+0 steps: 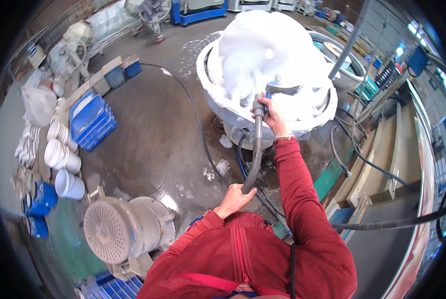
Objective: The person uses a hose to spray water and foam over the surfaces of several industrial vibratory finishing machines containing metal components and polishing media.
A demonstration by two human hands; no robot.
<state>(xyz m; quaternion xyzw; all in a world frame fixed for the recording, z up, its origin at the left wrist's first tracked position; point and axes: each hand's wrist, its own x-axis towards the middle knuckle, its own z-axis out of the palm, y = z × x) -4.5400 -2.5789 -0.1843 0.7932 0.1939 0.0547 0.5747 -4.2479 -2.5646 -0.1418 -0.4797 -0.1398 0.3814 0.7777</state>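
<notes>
My right hand (275, 117) is closed around a valve fitting (257, 106) with a blue lever at the end of a thick grey hose (256, 157). Lower down, the fingers of my left hand (235, 199) wrap round the same hose near my body. The hose end points into a large round white tub (228, 113) heaped with white foam (263, 50). Foam mounds well above the rim and spills over its edge. Whatever lies beneath the foam is mostly hidden; a dark curved gap shows near the fitting.
A perforated metal drum (108, 231) lies at lower left. Blue crates (92, 119), white buckets (63, 157) and blue containers (43, 194) line the left side. A black hose (193, 107) crosses the wet floor. Wooden troughs (377, 159) and another round tub (350, 74) stand at right.
</notes>
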